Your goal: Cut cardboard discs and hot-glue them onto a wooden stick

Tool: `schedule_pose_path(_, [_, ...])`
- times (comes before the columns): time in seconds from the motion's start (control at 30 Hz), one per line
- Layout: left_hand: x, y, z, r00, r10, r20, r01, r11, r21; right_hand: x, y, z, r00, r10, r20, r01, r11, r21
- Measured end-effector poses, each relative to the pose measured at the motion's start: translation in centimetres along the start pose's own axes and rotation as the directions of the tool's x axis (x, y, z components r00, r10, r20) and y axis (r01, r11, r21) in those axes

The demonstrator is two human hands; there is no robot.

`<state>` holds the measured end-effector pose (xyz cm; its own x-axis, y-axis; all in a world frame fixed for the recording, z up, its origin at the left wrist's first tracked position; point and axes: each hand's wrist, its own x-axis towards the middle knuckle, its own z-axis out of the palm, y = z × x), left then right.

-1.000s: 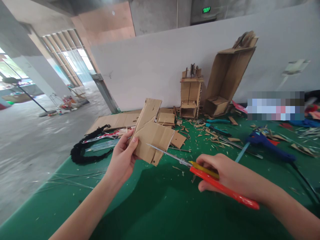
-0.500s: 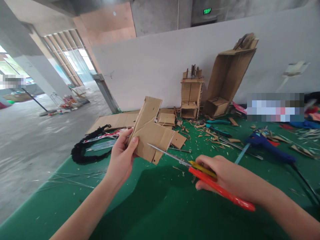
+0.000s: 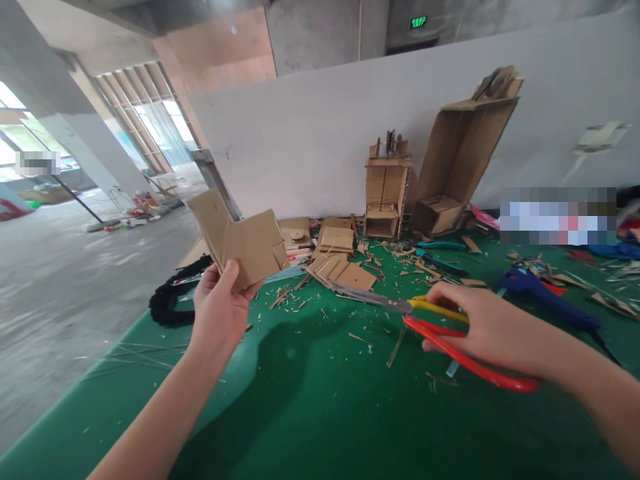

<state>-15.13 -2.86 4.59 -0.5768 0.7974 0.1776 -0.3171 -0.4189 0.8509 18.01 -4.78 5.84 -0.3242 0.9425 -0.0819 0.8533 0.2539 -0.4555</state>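
Observation:
My left hand (image 3: 223,300) grips a notched piece of cardboard (image 3: 255,243) near its lower edge, thumb in front, holding it tilted above the table. Creases and a small hole mark the piece. In my right hand (image 3: 465,327) is a pair of scissors (image 3: 400,305) with one yellow and one red handle. The blades point left, away from the cardboard, and look nearly closed. Just beyond the blade tips lie several small cardboard squares (image 3: 357,275) in a loose stack.
Cardboard scraps litter the green table (image 3: 310,400). A tall cardboard frame (image 3: 385,190) and a larger open cardboard box (image 3: 463,153) stand against the white wall. Teal-handled pliers (image 3: 443,262) and a blue glue gun (image 3: 545,300) lie right; a black fuzzy coil (image 3: 163,300) lies left.
The cardboard has moved left with my left hand and turned. The scissors have come away from it, drawn right and slightly down by my right hand.

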Motion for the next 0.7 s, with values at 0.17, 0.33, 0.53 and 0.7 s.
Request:
schedule_pose_path(0.17, [-2.3,-0.4,0.9,0.957,-0.242,0.159,0.242,0.97,0.023,2.0,3.2,1.5,0.957,0.111,-0.267,-0.156,0.975,-0.155])
schedule_pose_path(0.33, [-4.9,-1.0,1.6,0.858,-0.461,0.227,0.46,0.886,0.063,2.1,1.7,2.3,0.889,-0.016,-0.458,-0.007,0.999,-0.049])
schedule_pose_path(0.53, [-7.4,-1.7,2.0,0.674,-0.678,0.293,0.677,0.726,0.12,1.3,-4.6,4.5,0.98,-0.134,-0.145,0.197,0.712,0.675])
schedule_pose_path(0.7, [-8.7,-2.4,2.2,0.649,-0.709,0.276,0.704,0.697,0.135,1.5,-5.4,5.9,0.987,-0.126,-0.095,0.153,0.613,0.775])
